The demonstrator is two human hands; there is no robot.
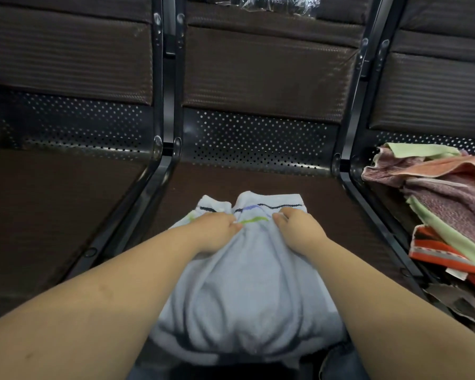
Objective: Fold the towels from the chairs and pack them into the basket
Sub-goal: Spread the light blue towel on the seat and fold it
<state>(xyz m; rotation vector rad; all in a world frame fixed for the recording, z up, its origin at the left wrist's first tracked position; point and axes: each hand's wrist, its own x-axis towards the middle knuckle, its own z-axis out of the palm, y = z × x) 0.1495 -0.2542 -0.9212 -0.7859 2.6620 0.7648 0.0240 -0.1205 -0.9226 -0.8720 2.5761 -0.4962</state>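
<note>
Both hands, left hand and right hand, pinch the pale blue striped terry towel, each grip closed on its bunched cloth; no writing shows. Its long axis runs away from the person across the dark brown middle chair seat.

Both bare arms reach forward; left hand and right hand close together, fingers curled, pinching

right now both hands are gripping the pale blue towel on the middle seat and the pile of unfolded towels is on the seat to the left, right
Not quite: the pile of unfolded towels is on the seat to the right, as the head view shows. The left hand and right hand do grip the pale blue towel on the middle seat.
</note>
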